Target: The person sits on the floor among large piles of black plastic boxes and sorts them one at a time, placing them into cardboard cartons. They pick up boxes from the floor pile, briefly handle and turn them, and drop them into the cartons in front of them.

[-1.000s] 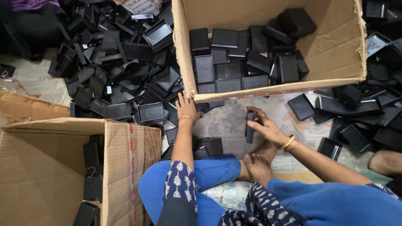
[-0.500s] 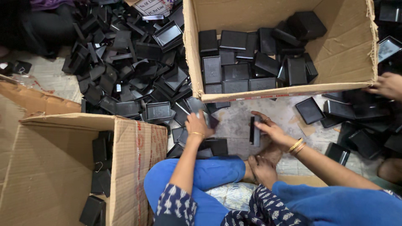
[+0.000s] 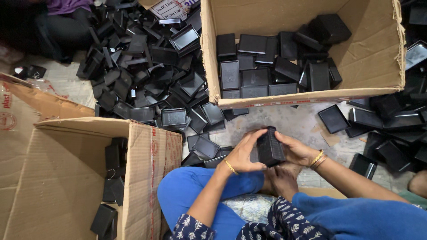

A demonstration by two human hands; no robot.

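- An open cardboard carton (image 3: pixel 89 178) at the left holds a few black cases.
- The left hand (image 3: pixel 242 153) curls closed round the left side of a black rectangular box (image 3: pixel 270 146).
- That box sits above the person's lap, its long axis running away from the person, tilted slightly left.
- The right hand (image 3: pixel 299 150) clasps its right side.
- A second carton (image 3: pixel 378 58) lies beyond.

floor (image 3: pixel 293 122): grey, bare patch in middle
left on floor: heap of black trays (image 3: pixel 147 75)
right on floor: more black trays (image 3: pixel 387 129)
boxes: 2 cardboard, big box (image 3: pixel 382 62) top, side box (image 3: pixel 66 178) btm-left
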